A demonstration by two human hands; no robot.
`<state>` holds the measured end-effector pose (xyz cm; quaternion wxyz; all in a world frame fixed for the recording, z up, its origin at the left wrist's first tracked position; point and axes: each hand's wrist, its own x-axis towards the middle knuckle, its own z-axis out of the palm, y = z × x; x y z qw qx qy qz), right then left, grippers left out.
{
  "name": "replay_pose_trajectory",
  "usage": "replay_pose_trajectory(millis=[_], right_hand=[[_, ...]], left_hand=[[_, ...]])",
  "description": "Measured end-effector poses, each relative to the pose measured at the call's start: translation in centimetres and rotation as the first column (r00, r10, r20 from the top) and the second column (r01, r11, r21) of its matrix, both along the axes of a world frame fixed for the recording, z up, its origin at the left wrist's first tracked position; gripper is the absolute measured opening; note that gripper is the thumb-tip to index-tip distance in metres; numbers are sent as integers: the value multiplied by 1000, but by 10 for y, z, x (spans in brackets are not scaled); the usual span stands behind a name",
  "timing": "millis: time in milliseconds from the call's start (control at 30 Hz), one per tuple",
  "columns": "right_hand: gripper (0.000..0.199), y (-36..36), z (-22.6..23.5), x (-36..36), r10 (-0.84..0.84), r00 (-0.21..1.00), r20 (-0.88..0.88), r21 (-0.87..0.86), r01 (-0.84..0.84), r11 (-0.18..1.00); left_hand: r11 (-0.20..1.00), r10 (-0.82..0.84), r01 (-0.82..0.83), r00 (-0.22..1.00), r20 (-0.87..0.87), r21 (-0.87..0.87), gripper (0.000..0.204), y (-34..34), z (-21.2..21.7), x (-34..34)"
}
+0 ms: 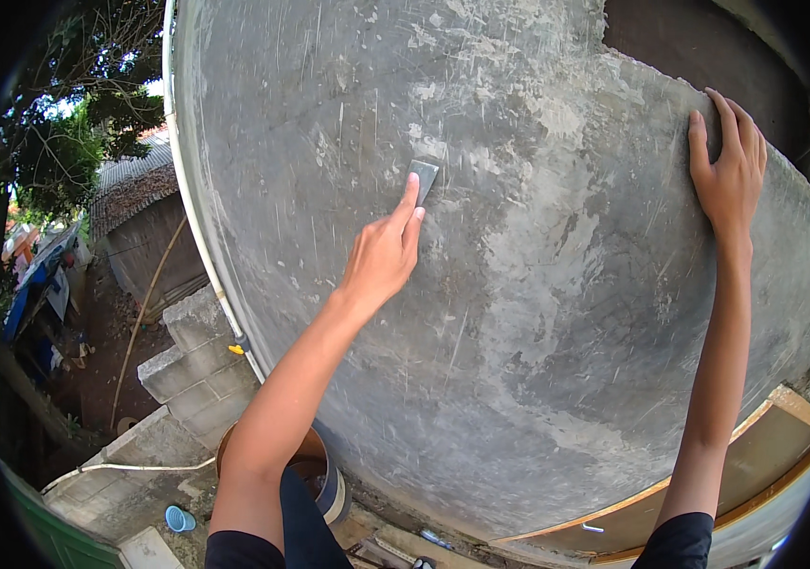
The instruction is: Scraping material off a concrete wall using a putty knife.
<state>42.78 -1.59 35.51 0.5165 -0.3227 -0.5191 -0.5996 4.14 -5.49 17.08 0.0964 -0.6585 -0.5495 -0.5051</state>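
My left hand (382, 254) is closed around a scraper (427, 180), with the index finger laid along its flat metal blade. Most of the handle is hidden inside the fist. The blade's tip meets the grey cement wall (462, 313), beside some pale flaking patches. The surface there carries many scratches. Higher up on the right, my right hand (733, 180) lies with fingers apart on the wall, fingertips at the rough edge of a dark opening (699, 47). It holds nothing.
A white pipe (182, 171) with a yellow-handled valve (237, 349) runs along the wall's left edge. Below stand a bucket (334, 488), a light blue cup (179, 519) and stepped concrete blocks (191, 365). A wood-framed panel (774, 446) is at lower right.
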Motion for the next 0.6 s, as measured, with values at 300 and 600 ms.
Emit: replay_pose_trajectory(millis=[300, 600], right_hand=[[40, -6, 0, -10, 1, 1000, 21, -17, -1, 1000], [53, 11, 8, 15, -174, 982, 72, 27, 172, 985]], left_hand=[[997, -22, 23, 1000, -10, 76, 54, 1, -12, -5], [971, 62, -42, 995, 80, -237, 53, -19, 9, 12]])
